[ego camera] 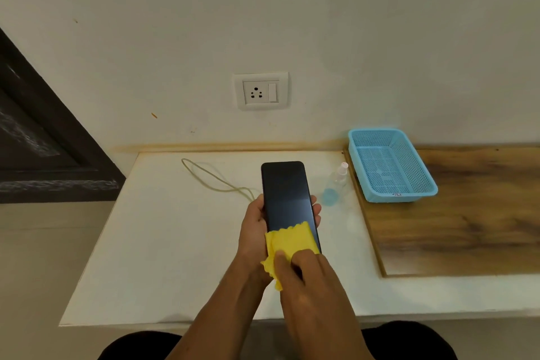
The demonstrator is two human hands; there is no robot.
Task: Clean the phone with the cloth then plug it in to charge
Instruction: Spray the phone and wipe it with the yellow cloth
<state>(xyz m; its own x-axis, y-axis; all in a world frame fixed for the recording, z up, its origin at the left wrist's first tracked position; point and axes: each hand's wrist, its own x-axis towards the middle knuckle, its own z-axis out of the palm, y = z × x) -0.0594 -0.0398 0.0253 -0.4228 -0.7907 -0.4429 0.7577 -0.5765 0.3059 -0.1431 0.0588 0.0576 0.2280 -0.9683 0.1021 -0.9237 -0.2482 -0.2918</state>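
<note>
The wall [350, 23] stands right behind the table [163, 242], with a socket [261, 92] above its far edge. The white table top has open room on your left and near the front edge; on the right lies a wood board [467, 228] with a blue basket [391, 166]. Your left hand [254, 225] is closed around the phone [287, 196], held above the table. Your right hand [301, 269] presses the yellow cloth [289, 240] on its lower screen. A cable [216, 180] and a bottle [336, 184] lie behind.
</note>
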